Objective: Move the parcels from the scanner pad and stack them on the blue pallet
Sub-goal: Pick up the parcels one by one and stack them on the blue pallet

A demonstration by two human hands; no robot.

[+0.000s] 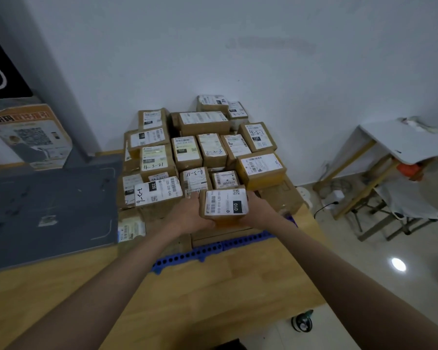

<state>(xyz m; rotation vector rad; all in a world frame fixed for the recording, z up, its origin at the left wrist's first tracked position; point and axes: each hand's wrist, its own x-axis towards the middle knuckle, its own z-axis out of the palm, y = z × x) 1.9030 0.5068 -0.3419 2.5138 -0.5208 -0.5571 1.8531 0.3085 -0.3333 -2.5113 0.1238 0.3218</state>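
Gripping one parcel (224,205) with both hands (192,213) (259,206), at 12 o'clock over the pallet (213,248). Nearly finishing: pad (48,210) at 9 o'clock showing none left.

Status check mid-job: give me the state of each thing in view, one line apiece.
Parcel marked 010: held between both hands, label up, at the stack's near edge.
Left hand: grips the parcel's left side.
Right hand: grips its right side.
Parcel stack: many boxes piled in layers, labels mostly up.
Blue pallet: loaded, only its near edge showing.
Scanner pad: no parcel on it.
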